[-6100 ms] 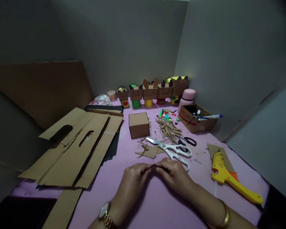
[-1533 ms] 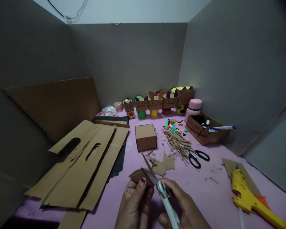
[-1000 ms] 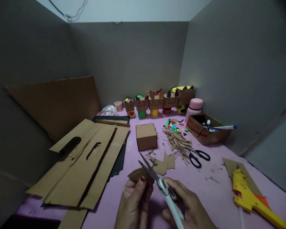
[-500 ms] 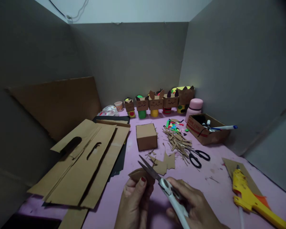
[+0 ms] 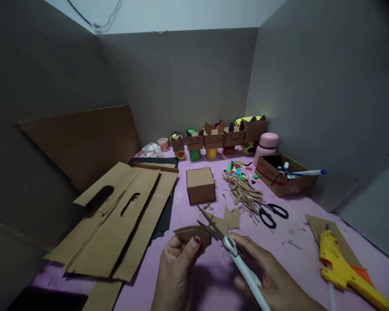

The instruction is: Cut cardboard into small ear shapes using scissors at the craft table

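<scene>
The left grip [image 5: 178, 264] pinches a curved cardboard piece [image 5: 188, 233]. The right grip [image 5: 264, 268] clasps open white-handled scissors [image 5: 243, 268].

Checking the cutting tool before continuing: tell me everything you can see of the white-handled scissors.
The white-handled scissors are in the right hand, blades parted in a narrow V, tips pointing forward and left. Blades look like grey metal, handles like white plastic, partly hidden by the hand and reaching the picture's bottom edge. The blades are beside the curved cardboard in the left hand; whether they touch is unclear.
</scene>
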`<move>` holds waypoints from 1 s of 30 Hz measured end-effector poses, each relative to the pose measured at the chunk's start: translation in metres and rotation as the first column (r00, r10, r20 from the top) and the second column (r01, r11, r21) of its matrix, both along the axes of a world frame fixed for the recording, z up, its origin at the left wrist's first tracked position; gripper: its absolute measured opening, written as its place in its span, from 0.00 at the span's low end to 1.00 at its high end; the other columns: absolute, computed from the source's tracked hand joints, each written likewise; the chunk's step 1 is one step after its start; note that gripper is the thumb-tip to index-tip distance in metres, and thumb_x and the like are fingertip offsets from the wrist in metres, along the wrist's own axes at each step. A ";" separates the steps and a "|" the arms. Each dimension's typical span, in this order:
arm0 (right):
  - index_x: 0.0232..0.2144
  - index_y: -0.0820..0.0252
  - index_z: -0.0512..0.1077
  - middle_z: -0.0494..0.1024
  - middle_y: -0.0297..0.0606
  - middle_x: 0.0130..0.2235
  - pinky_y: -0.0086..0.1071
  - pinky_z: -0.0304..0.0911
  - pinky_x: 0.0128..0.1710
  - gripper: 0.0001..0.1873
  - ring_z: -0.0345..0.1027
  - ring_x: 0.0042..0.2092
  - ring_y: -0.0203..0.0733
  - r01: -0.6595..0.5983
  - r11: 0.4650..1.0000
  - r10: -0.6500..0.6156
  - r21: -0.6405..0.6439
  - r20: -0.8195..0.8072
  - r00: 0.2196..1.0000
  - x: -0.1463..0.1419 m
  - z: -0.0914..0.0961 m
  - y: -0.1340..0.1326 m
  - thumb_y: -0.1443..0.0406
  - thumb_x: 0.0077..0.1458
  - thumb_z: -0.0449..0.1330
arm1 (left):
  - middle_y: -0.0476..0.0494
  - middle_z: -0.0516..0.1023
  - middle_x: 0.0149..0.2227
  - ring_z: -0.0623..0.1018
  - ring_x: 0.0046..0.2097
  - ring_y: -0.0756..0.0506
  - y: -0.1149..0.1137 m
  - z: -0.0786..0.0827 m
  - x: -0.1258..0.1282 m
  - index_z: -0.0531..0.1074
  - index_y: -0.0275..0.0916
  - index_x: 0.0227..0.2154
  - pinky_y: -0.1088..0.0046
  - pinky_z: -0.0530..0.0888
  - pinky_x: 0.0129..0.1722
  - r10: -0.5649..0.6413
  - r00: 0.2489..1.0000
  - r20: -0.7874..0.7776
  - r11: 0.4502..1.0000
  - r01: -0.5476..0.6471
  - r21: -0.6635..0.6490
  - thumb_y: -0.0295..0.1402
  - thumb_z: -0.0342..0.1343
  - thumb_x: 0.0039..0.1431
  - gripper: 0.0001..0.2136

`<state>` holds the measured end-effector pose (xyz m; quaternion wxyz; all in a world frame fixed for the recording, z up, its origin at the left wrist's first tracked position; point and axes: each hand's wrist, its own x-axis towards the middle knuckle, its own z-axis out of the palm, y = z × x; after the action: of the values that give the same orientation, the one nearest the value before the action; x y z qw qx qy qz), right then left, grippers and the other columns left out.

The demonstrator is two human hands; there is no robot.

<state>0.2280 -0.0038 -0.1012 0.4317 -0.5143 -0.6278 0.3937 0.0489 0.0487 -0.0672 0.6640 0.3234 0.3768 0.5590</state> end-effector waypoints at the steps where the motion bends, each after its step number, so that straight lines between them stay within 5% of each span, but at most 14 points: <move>1: 0.55 0.54 0.64 0.72 0.47 0.50 0.46 0.61 0.51 0.34 0.64 0.52 0.55 -0.007 1.000 0.007 0.000 0.024 1.000 0.000 0.001 0.000 0.64 0.44 0.64 | 0.48 0.80 0.26 0.76 0.30 0.50 0.001 -0.001 -0.001 0.79 0.38 0.25 0.80 0.71 0.31 -0.005 1.000 -0.014 1.000 0.005 0.016 0.35 0.71 0.38 0.10; 7: 0.53 0.56 0.66 0.73 0.44 0.40 0.45 0.65 0.44 0.33 0.68 0.45 0.54 -0.046 0.999 0.047 -0.017 0.057 0.997 -0.002 0.013 0.002 0.67 0.41 0.62 | 0.47 0.80 0.27 0.75 0.31 0.48 0.001 -0.001 -0.001 0.79 0.37 0.27 0.77 0.71 0.34 -0.041 0.992 -0.116 0.996 0.050 0.078 0.35 0.68 0.43 0.08; 19: 0.51 0.56 0.66 0.73 0.43 0.43 0.41 0.64 0.43 0.30 0.68 0.43 0.49 -0.091 0.996 0.092 -0.020 0.053 0.994 0.002 0.020 0.001 0.68 0.42 0.62 | 0.45 0.81 0.29 0.76 0.34 0.46 0.003 -0.006 -0.004 0.79 0.38 0.28 0.73 0.71 0.37 -0.091 0.985 -0.148 0.989 0.107 0.102 0.35 0.67 0.45 0.08; 30: 0.48 0.56 0.70 0.74 0.39 0.34 0.37 0.65 0.33 0.27 0.68 0.34 0.45 -0.043 0.998 0.036 0.047 0.139 0.990 0.008 0.015 0.000 0.67 0.41 0.63 | 0.45 0.82 0.31 0.77 0.35 0.46 0.003 -0.006 -0.006 0.79 0.39 0.29 0.72 0.71 0.40 -0.125 0.976 -0.177 0.982 0.148 0.119 0.33 0.64 0.49 0.05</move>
<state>0.2363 -0.0036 -0.0861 0.3919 -0.5168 -0.6759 0.3500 0.0433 0.0522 -0.0734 0.6440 0.4376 0.3708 0.5062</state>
